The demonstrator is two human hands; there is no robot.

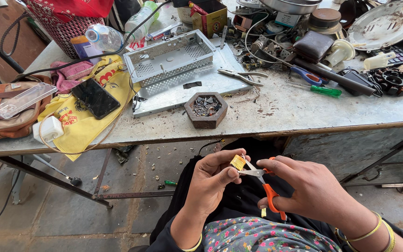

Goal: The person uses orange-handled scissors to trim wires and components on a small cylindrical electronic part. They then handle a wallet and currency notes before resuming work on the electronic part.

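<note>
Both hands work low in the lap, below the desk (276,112) edge. The left hand (211,179) is closed around a small yellow part (238,162), pinching it between thumb and fingertips. The right hand (311,186) grips orange-handled scissors (264,184) — fingers through the loops, blades pointing left and touching the yellow part. Whether the blades are cutting into it I cannot tell.

On the desk, well apart from the hands, a brown hexagonal dish (206,109) of small dark bits sits near the front edge. Behind it lies a grey metal plate (187,91) with a perforated tray (169,58) on top; pliers (241,75) rest at the plate's right side. A black phone (95,98) lies on a yellow cloth (78,123) to the left — a green screwdriver (320,89) lies to the right.
</note>
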